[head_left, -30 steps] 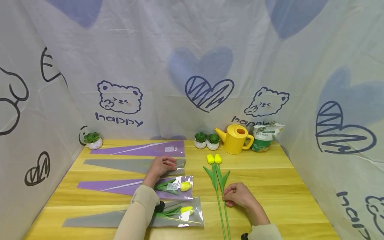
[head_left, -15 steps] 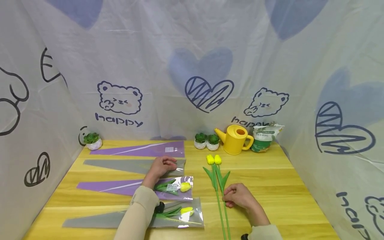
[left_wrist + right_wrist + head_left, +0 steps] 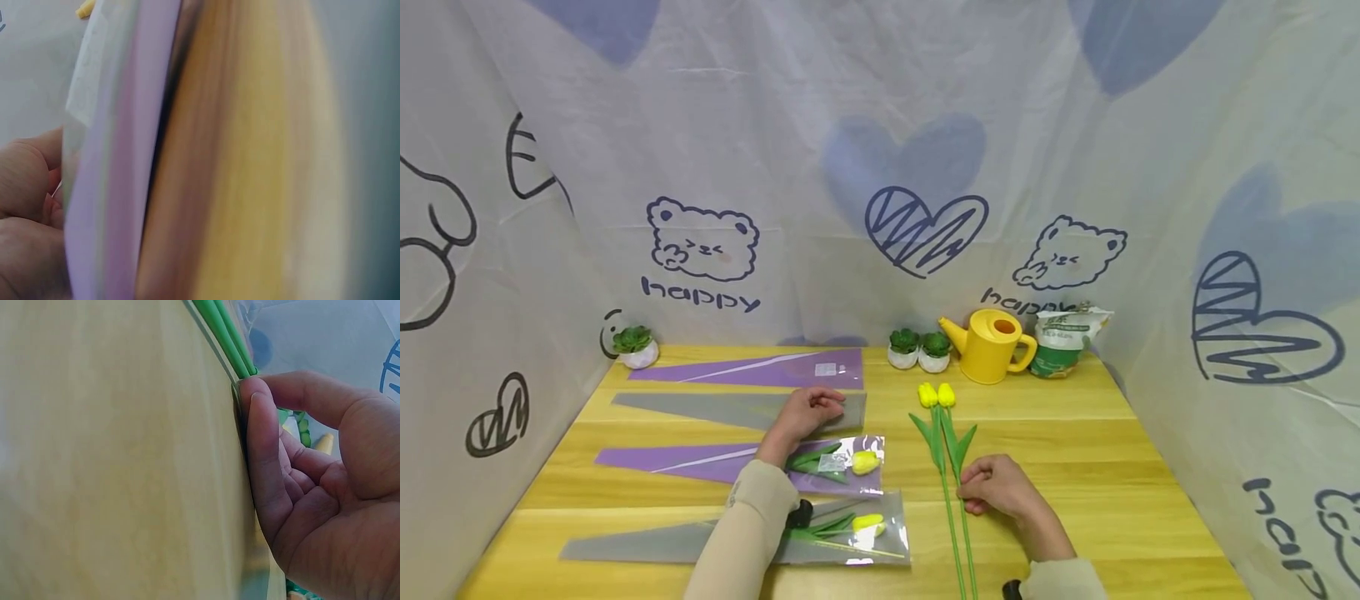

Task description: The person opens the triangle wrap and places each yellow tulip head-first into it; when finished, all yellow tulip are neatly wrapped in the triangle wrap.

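My left hand (image 3: 808, 412) lies over the wide end of a grey flower sleeve (image 3: 700, 408), its fingers curled and pinching the film. In the left wrist view part of that hand (image 3: 31, 206) shows behind blurred purple film (image 3: 119, 187). Two yellow tulips lie side by side at the middle right, the left tulip (image 3: 928, 395) and the right tulip (image 3: 947, 395). My right hand (image 3: 1000, 487) pinches the right tulip's stem below its leaves. Close up, in the right wrist view, thumb and forefinger meet at the green stem (image 3: 222, 334).
A purple sleeve (image 3: 775, 371) lies behind; two front sleeves, purple (image 3: 700, 467) and grey (image 3: 647, 546), each hold a yellow tulip. Along the back stand a yellow watering can (image 3: 988, 350), a green-white bag (image 3: 1060, 350) and small potted succulents (image 3: 640, 354). A printed curtain (image 3: 812, 150) encloses the wooden table.
The head view has shifted slightly. Both hands keep almost the same place and pose, and the tulips and sleeves have not visibly moved on the table.
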`<action>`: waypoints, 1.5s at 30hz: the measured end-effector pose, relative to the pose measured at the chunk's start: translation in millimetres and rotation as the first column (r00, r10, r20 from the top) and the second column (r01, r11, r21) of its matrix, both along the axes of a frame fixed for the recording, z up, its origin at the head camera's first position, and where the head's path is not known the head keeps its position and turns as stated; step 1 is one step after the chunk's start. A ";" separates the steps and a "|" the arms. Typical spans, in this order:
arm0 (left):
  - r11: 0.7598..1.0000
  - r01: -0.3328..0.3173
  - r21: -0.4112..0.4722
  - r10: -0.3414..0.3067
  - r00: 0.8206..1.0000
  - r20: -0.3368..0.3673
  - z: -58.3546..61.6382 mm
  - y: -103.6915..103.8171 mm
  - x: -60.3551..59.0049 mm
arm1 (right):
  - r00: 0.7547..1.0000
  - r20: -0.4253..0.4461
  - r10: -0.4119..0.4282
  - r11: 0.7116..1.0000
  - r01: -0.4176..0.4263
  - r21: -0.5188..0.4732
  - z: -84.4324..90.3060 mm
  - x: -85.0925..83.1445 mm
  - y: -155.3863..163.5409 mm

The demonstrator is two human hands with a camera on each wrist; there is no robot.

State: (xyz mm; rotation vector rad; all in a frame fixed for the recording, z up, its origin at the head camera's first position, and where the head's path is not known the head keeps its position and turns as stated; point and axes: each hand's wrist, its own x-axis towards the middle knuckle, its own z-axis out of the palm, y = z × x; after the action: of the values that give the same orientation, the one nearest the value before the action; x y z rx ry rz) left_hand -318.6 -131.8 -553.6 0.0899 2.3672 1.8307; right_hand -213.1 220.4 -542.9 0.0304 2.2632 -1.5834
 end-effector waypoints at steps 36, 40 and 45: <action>1.000 -0.017 -0.001 0.017 1.000 0.006 -1.4 -1.1 -1.7 | 0.983 -0.079 -0.164 0.986 0.165 0.000 9.3 0.6 -0.9; 0.999 -0.033 0.000 0.033 0.999 0.015 0.4 0.1 -0.4 | 0.975 -0.143 -0.171 0.985 0.174 0.008 18.9 -1.6 0.8; 0.999 -0.051 0.018 0.051 0.999 0.017 1.7 5.1 2.4 | 0.963 -0.188 -0.196 0.980 0.198 -0.004 36.9 -1.9 1.2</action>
State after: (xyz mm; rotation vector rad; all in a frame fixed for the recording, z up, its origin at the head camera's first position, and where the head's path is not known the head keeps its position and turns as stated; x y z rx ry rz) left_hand -316.3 -126.8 -551.9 0.0157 2.3627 1.8686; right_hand -215.0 221.6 -506.0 0.1189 2.4830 -1.7353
